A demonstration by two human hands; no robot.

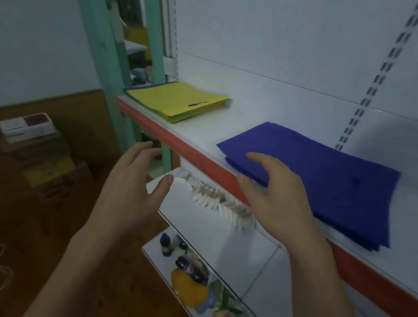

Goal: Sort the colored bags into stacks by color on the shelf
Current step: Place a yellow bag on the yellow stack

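**Two colour stacks on the shelf, both hands free**

The white shelf [205,133], faced with a red front edge, carries both of the task's piles. The blue stack [326,177] is the larger. It lies at the middle of the shelf, its long axis running along the shelf and slightly skewed to the front edge. Its layers are fanned unevenly at the near left corner. The yellow stack [175,100] sits at the left end of the shelf, well apart from the blue one, with its handle slot towards the right. A thin blue edge [146,87] shows beneath it at the back left, which suggests a bag of the wrong colour may be underneath.

The right hand [277,201] is the nearer hand: its fingers are relaxed and slightly curved, pinching nothing, with the forefinger over the blue stack's near left corner and the thumb by the red edge. Contact cannot be told. The left hand [128,187] is spread and empty, in front of the shelf's front edge, with the yellow stack up and away from it.

Nothing stands between either hand and the stacks. Below them, a lower shelf [198,222] holds a row of white pieces [214,201] and, lower still, small bottles [166,245].
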